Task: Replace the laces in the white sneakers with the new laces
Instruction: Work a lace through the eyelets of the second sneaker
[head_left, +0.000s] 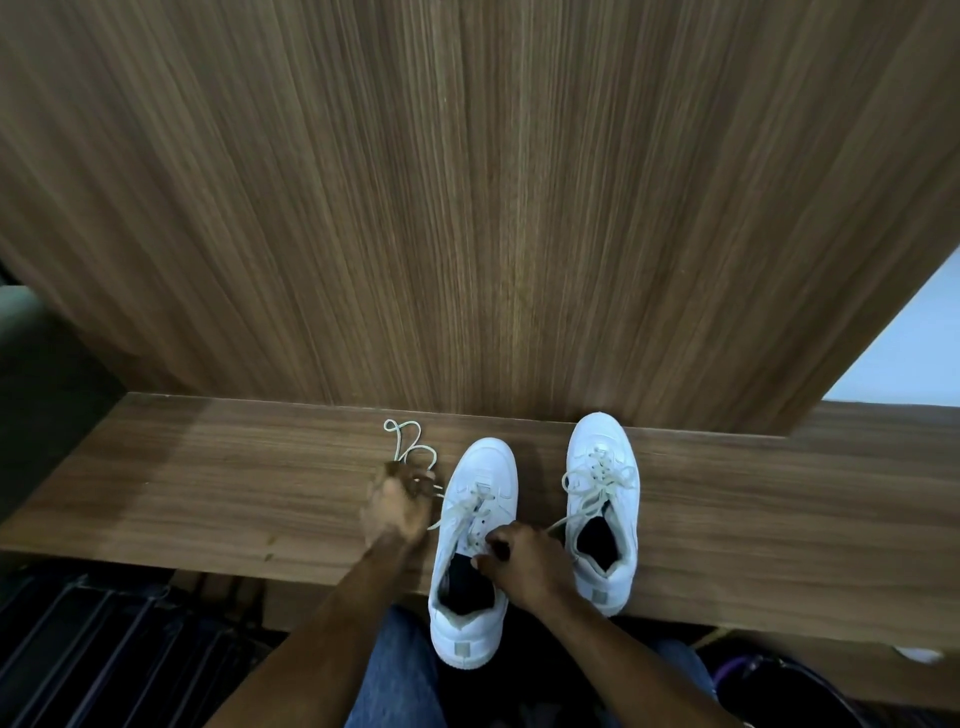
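Observation:
Two white sneakers stand on a narrow wooden ledge (208, 493), toes pointing away from me. The left sneaker (475, 551) overhangs the near edge with its heel and its lace is partly undone. My right hand (524, 564) grips that sneaker at the tongue and upper eyelets. My left hand (397, 506), blurred, holds a pale loose lace (410, 441) that curls on the ledge just beyond it, with a strand running to the left sneaker. The right sneaker (602, 509) is fully laced with a loose bow.
A tall wood-grain panel (467, 208) rises right behind the ledge. My blue-jeaned knees (400, 675) sit below the near edge. A dark slatted rack (104, 649) is at lower left and a dark bag (789, 691) at lower right.

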